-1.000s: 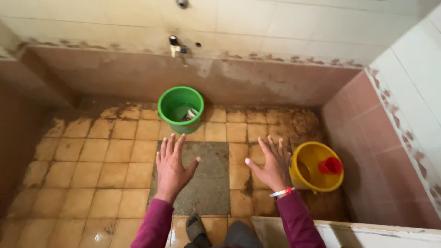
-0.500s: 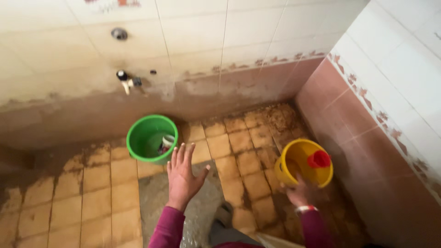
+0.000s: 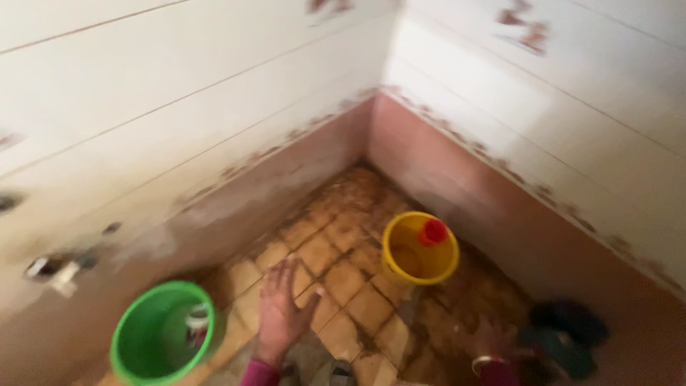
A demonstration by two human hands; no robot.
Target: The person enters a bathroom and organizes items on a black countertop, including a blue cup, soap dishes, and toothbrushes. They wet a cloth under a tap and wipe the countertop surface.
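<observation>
Head view shows us our left hand (image 3: 281, 314) spread open with nothing in it, hovering over the stained floor tiles (image 3: 336, 275). Our right hand (image 3: 493, 337) is low and blurred, so we cannot tell how open it is. Left of the left hand stands a green bucket (image 3: 161, 336); ahead of the right hand, a yellow bucket (image 3: 419, 249) with a red cup (image 3: 433, 231) inside, near the wall corner.

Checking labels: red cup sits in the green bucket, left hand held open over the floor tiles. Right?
Not quite. The head view shows the red cup in the yellow bucket, not the green bucket. The left hand is open over the floor tiles.
</observation>
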